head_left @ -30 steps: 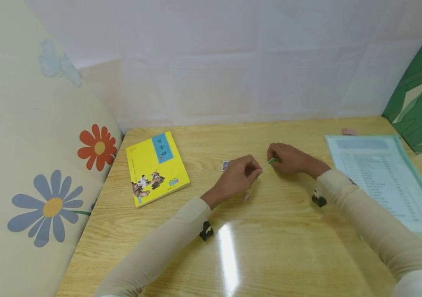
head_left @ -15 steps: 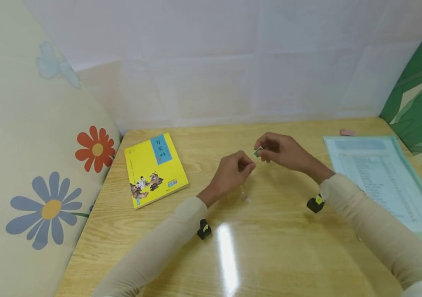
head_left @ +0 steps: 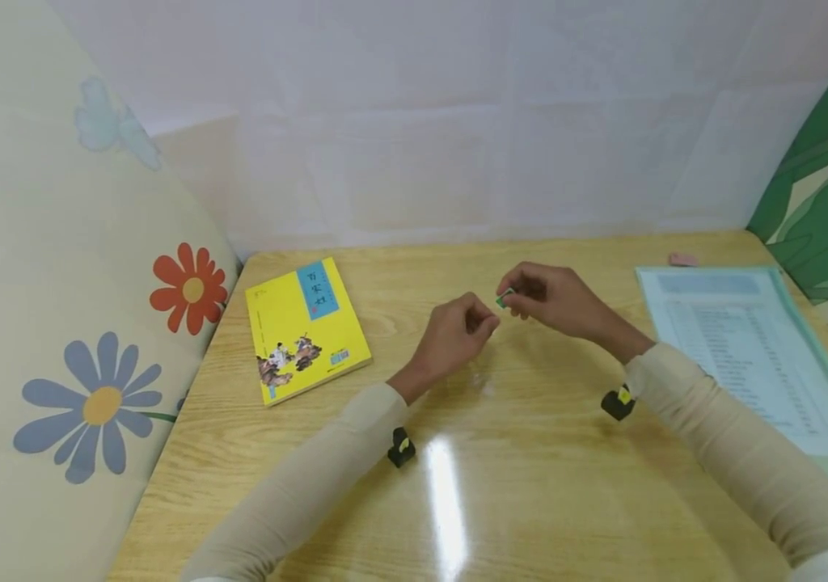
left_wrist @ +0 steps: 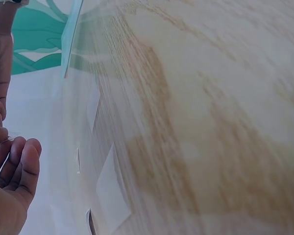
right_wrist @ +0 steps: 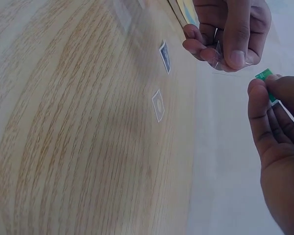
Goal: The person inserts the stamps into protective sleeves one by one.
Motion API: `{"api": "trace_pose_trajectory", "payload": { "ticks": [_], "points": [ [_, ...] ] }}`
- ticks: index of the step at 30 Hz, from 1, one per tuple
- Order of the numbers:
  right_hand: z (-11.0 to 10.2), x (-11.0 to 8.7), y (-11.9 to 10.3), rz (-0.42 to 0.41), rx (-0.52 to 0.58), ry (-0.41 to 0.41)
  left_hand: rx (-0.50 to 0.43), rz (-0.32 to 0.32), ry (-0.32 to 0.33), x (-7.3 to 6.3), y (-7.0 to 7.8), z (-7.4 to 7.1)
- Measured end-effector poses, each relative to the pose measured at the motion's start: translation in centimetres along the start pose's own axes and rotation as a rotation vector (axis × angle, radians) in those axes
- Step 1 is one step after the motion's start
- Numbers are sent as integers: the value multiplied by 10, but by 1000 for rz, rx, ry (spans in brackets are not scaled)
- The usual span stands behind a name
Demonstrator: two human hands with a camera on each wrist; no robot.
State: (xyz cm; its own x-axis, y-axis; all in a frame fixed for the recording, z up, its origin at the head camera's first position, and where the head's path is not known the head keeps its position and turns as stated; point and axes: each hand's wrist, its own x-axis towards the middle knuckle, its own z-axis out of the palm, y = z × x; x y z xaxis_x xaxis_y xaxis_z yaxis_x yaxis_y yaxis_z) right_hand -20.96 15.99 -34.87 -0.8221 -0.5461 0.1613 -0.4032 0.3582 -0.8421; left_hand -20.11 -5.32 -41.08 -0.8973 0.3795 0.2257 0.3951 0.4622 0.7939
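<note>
Between thumb and fingers my right hand (head_left: 555, 299) pinches a small green piece with a white edge (right_wrist: 264, 75), like a tiny card or sticker. My left hand (head_left: 450, 339) is close by on the left, a small gap apart, and pinches a thin clear plastic piece (right_wrist: 217, 58) at its fingertips. Both hands are raised above the wooden table (head_left: 530, 485). Two small white-bordered cards, a dark one (right_wrist: 165, 56) and a pale one (right_wrist: 158, 105), show below in the right wrist view. The left hand hides that area in the head view.
A yellow book (head_left: 308, 331) lies at the left of the table. At the right are a document in a green-edged clear sleeve (head_left: 741, 347) and a small pink block (head_left: 683, 259). White cloth (head_left: 414, 162) hangs behind.
My right hand has lifted from the tabletop and moved left towards the left hand, carrying the green piece. My left hand has shifted slightly left and up. Over the last half second both barely move.
</note>
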Motion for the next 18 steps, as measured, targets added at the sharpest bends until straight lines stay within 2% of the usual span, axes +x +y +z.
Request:
{"api": "trace_pose_trajectory", "payload": {
  "ticks": [11, 18],
  "points": [
    [3, 2, 4, -20, -18, -14, 17, 15, -21, 0, 2, 3],
    [5, 9, 29, -48, -59, 29, 3, -11, -3, -1, 5, 3]
  ]
}}
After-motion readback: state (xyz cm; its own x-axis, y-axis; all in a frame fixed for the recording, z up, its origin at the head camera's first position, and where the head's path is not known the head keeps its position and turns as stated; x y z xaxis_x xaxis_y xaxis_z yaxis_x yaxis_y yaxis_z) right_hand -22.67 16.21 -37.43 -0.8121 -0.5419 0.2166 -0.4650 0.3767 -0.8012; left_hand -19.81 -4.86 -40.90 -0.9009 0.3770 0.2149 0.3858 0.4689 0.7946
